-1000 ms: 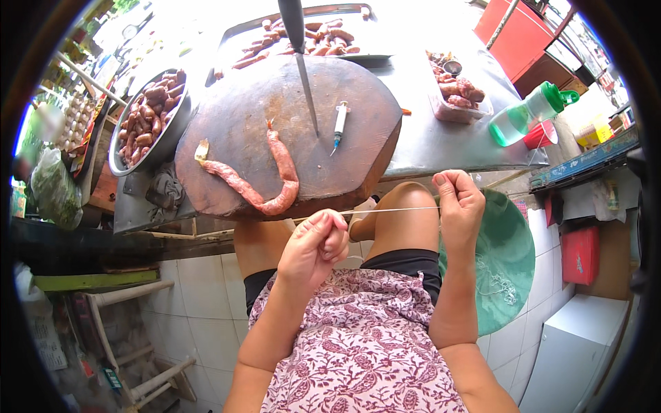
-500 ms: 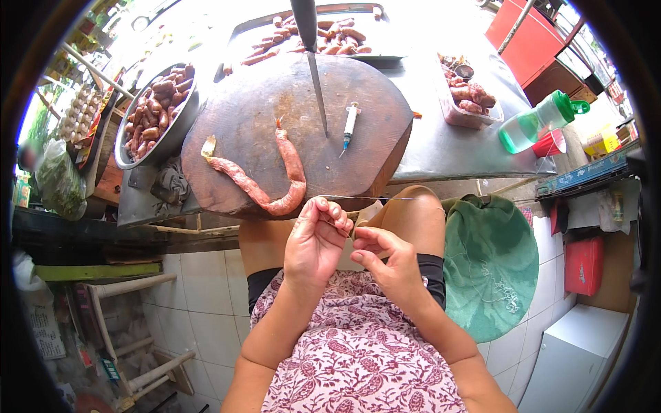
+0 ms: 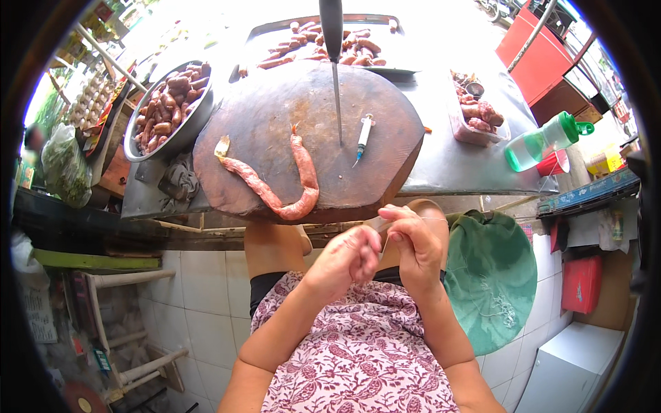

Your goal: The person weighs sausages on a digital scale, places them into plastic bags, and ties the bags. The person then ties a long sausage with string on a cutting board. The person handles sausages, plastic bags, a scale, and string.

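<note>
My left hand (image 3: pixel 342 265) is curled closed in front of the near edge of the round wooden chopping block (image 3: pixel 255 117). Close to its right, my right hand (image 3: pixel 418 251) has its thumb and fingers pinched together. A thin pale thread (image 3: pixel 384 242) runs between the two hands; both appear to grip it. On the block lies a long raw sausage (image 3: pixel 308 180) bent in a U, with one pale loose casing end at the left. A knife (image 3: pixel 337 89) stands upright with its tip on the wood. Beside the knife rests a syringe (image 3: pixel 363 138).
A metal basin (image 3: pixel 140 157) of short sausages stands left of the block. Behind it is a tray (image 3: pixel 406 70) of sausages. To the right are a plastic tub (image 3: pixel 475 140) of meat, a green-capped bottle (image 3: pixel 540 146) and a red cup (image 3: pixel 551 165). Green cloth (image 3: pixel 485 268) hangs beside my right leg.
Both hands have moved right, and the left hand has turned over and dropped lower. The right hand has risen, its fingers now closer together. My view has shifted slightly; the sausage lies unchanged.
</note>
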A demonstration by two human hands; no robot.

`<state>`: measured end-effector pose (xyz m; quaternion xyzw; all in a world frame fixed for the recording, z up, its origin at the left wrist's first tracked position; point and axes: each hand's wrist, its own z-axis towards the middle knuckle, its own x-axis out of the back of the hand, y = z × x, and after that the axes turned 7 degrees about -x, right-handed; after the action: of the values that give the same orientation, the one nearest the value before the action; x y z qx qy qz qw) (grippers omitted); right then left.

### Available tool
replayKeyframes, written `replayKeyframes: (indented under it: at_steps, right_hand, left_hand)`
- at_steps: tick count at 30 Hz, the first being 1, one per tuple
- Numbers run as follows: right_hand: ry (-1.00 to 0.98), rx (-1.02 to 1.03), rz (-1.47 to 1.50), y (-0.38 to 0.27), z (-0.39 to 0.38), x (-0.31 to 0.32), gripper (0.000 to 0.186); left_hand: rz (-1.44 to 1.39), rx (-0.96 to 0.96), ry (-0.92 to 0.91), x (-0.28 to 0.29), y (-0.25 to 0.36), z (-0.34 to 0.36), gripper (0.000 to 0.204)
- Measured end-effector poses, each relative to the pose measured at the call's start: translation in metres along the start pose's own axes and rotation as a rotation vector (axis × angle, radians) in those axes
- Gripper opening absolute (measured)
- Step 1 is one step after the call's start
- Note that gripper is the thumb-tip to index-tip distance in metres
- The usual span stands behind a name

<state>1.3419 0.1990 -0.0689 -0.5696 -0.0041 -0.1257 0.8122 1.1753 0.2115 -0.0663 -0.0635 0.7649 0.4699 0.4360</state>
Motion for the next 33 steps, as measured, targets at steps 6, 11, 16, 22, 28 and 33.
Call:
replayKeyframes:
  at_steps: [6,11,16,22,28,33]
  right_hand:
    - [-0.049,-0.210,0.037,-0.006,-0.006,-0.005,0.002]
    - [-0.104,-0.321,0.116,-0.030,-0.012,-0.006,0.003]
    - [-0.123,-0.239,0.047,-0.043,-0.011,-0.007,0.007]
    - [-0.019,-0.516,0.383,-0.045,-0.012,-0.002,0.004]
    - [-0.133,-0.486,-0.003,-0.037,-0.006,-0.004,0.007]
    - [-0.170,-0.094,-0.225,-0.038,-0.010,-0.005,0.015]
  left_hand:
    - [0.701,-0.103,-0.073,-0.004,0.000,0.002,0.022]
    - [0.912,-0.406,0.096,-0.016,0.002,-0.003,0.018]
    - [1.202,-0.753,0.047,-0.022,0.002,0.000,0.024]
    - [1.198,-0.893,0.244,-0.028,-0.001,-0.007,0.015]
    - [1.071,-0.768,0.307,-0.016,-0.006,-0.009,0.009]
    - [0.076,-0.353,0.143,0.001,-0.011,-0.002,0.008]
